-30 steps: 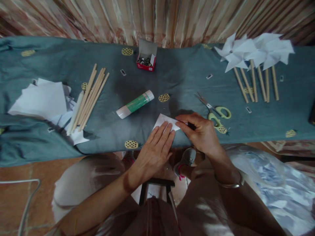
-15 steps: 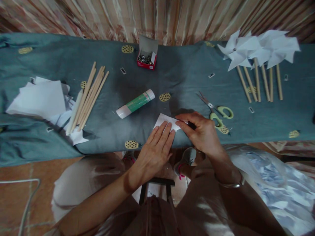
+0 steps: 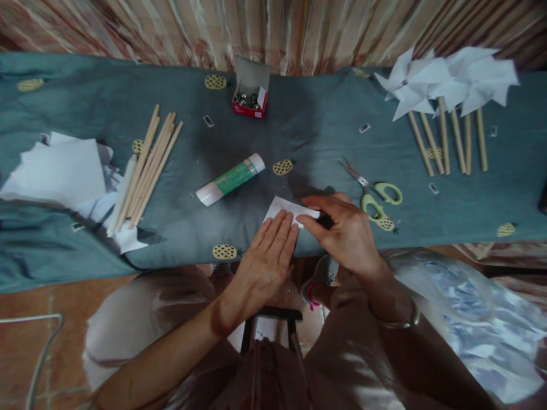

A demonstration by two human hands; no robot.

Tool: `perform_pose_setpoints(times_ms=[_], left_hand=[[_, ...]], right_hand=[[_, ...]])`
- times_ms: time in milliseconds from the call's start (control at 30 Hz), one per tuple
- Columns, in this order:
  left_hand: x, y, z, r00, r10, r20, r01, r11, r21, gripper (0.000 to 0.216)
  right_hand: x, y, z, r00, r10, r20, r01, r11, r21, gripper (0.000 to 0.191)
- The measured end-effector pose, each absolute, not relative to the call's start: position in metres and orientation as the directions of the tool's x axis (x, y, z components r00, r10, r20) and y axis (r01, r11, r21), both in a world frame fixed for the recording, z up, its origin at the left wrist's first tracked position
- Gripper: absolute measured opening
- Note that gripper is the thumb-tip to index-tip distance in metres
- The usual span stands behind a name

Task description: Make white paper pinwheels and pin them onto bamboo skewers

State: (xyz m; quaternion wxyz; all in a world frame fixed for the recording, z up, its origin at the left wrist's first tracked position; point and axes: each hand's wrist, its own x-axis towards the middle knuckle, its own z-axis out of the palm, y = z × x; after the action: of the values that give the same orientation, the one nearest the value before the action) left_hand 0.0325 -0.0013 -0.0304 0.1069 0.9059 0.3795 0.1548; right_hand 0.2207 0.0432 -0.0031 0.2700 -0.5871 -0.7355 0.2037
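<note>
Two hands meet on a small white paper point(image 3: 287, 207) near the front edge of the cloth-covered table point(image 3: 299, 125). Her left hand point(image 3: 265, 257) lies flat, fingers outstretched, pressing the paper down. Her right hand point(image 3: 342, 230) is closed around a dark pen point(image 3: 325, 220), its tip at the paper's right side. Just right of that hand lie green-handled scissors point(image 3: 376, 196). A glue stick point(image 3: 231, 179) lies behind the paper, a red box of pins point(image 3: 249, 100) near the back edge. Wooden sticks point(image 3: 147, 162) and loose white sheets point(image 3: 60, 171) sit toward the left end, finished paper pinwheels point(image 3: 444, 85) at the back right corner.
</note>
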Motion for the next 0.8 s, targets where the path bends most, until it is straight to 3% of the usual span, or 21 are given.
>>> perform_pose_setpoints(times_ms=[367, 667, 800], left_hand=[[0.033, 0.001, -0.026, 0.670, 0.700, 0.247, 0.658, -0.714, 0.237, 0.046], [0.009, -0.008, -0.025, 0.676, 0.716, 0.173, 0.683, -0.697, 0.216, 0.056], [-0.007, -0.015, -0.028, 0.651, 0.729, 0.210, 0.705, -0.684, 0.188, 0.063]], right_hand=[[0.219, 0.033, -0.012, -0.146, 0.965, 0.219, 0.782, 0.248, -0.572, 0.040], [0.238, 0.030, -0.018, -0.126, 0.965, 0.231, 0.776, 0.241, -0.583, 0.038], [0.244, 0.030, -0.022, -0.130, 0.954, 0.270, 0.768, 0.269, -0.581, 0.036]])
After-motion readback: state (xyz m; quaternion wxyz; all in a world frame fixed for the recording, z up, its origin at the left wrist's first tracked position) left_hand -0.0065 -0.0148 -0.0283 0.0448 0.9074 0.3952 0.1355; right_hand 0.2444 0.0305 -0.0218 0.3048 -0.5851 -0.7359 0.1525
